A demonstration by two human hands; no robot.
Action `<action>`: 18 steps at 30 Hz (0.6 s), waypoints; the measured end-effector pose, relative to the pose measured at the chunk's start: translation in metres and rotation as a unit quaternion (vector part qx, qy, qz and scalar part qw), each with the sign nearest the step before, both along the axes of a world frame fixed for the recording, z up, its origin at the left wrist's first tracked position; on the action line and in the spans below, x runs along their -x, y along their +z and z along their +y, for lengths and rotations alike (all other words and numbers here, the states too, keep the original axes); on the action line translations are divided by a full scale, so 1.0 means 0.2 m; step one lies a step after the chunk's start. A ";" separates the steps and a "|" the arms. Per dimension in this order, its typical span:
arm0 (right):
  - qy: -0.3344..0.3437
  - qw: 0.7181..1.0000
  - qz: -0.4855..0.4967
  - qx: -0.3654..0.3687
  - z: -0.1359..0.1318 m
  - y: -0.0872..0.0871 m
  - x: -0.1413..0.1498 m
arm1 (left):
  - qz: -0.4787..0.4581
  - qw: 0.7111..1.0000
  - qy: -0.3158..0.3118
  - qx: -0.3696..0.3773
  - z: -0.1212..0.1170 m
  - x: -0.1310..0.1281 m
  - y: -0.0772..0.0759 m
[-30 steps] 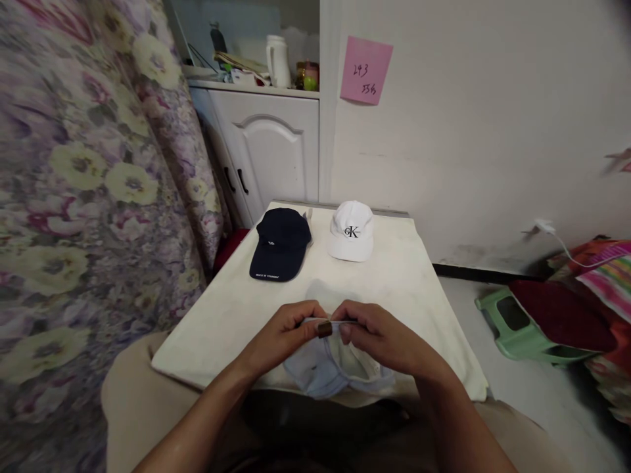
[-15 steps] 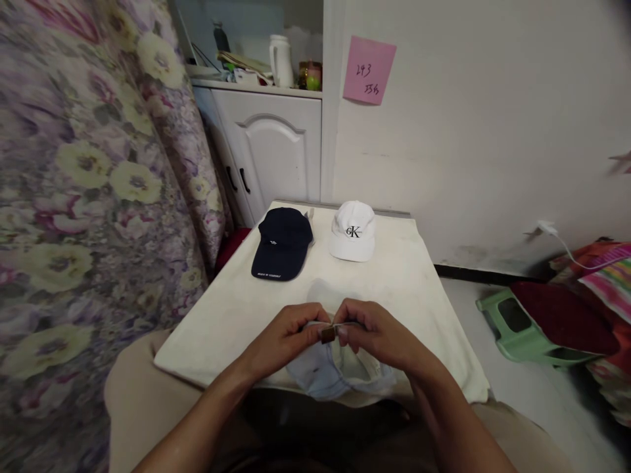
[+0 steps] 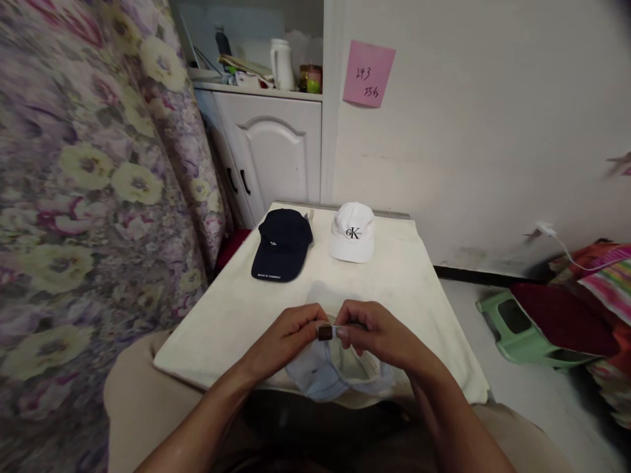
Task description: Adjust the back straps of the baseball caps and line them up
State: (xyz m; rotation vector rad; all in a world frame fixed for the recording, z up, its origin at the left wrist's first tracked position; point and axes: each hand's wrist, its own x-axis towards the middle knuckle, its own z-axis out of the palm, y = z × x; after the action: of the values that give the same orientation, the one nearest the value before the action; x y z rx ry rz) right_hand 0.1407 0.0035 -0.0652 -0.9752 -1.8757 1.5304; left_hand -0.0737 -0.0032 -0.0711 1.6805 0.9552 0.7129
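A pale blue cap (image 3: 315, 376) rests at the table's near edge, its inside partly showing. Over it, my left hand (image 3: 290, 333) pinches the cap's strap beside a small brown metal buckle (image 3: 325, 332). My right hand (image 3: 369, 328) grips the strap just right of the buckle, fingers closed. Both hands hide most of the strap. Farther back on the table lie a navy cap (image 3: 283, 240) on the left and a white cap (image 3: 352, 230) with black letters on the right.
A cream cloth covers the table (image 3: 221, 328). Behind stands a white cabinet (image 3: 276, 144) holding a white jug (image 3: 282, 64). A floral curtain (image 3: 98, 230) hangs at left. On the right floor is a green stool (image 3: 513, 328) with a dark red top.
The buckle has turned to face up more and sits slightly higher and to the left between my fingers. Both hands keep nearly the same place, and the other caps lie still.
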 end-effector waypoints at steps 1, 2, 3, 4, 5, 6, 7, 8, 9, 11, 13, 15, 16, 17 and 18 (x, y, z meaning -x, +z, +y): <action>-0.003 1.000 0.004 0.000 0.00 0.00 0.00 | -0.003 1.000 -0.004 0.001 0.00 0.00 0.00; -0.005 1.000 0.007 -0.001 0.00 0.00 0.00 | -0.007 1.000 -0.007 0.000 0.00 0.00 0.00; -0.003 1.000 0.007 -0.002 0.00 0.00 0.00 | -0.009 1.000 -0.009 -0.002 0.00 0.00 0.00; 0.000 1.000 0.006 -0.002 0.01 0.00 0.00 | -0.011 1.000 -0.008 -0.004 0.00 0.00 0.00; 0.004 1.000 0.006 -0.001 0.01 -0.01 0.00 | -0.012 1.000 -0.007 -0.005 0.00 0.00 0.00; 0.007 1.000 0.008 0.003 0.01 -0.01 0.01 | -0.012 1.000 -0.006 -0.003 -0.01 0.00 0.00; 0.008 1.000 0.013 0.008 0.01 -0.01 0.01 | -0.012 1.000 -0.007 -0.001 -0.01 0.00 0.00; 0.007 1.000 0.018 0.014 0.01 -0.01 0.01 | -0.010 1.000 -0.009 0.003 0.00 0.00 0.00; 0.004 1.000 0.024 0.018 0.01 -0.01 0.01 | -0.006 1.000 -0.013 0.008 0.00 0.01 0.00; 0.000 0.999 0.031 0.022 0.01 -0.01 0.02 | -0.004 1.000 -0.019 0.017 0.00 0.02 0.00; -0.001 0.999 0.029 0.016 0.01 -0.01 0.02 | -0.003 1.000 -0.022 0.021 0.01 0.03 -0.01; 0.001 1.000 0.012 -0.005 0.01 -0.01 0.02 | -0.003 1.000 -0.014 0.022 0.01 0.03 -0.01; 0.001 1.000 -0.001 -0.021 0.01 -0.01 0.01 | -0.002 1.000 -0.010 0.023 0.01 0.03 -0.01; 0.004 0.999 -0.014 -0.036 0.01 0.00 0.01 | -0.002 1.000 -0.008 0.027 0.00 0.03 -0.01; 0.009 0.999 -0.024 -0.048 0.01 0.00 0.00 | -0.003 0.999 -0.010 0.030 0.00 0.02 -0.01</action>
State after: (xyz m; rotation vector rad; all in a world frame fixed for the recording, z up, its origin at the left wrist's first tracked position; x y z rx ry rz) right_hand 0.1398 0.0047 -0.0647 -0.9621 -1.9766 1.4234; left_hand -0.0780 -0.0027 -0.0727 1.6319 0.9466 0.6685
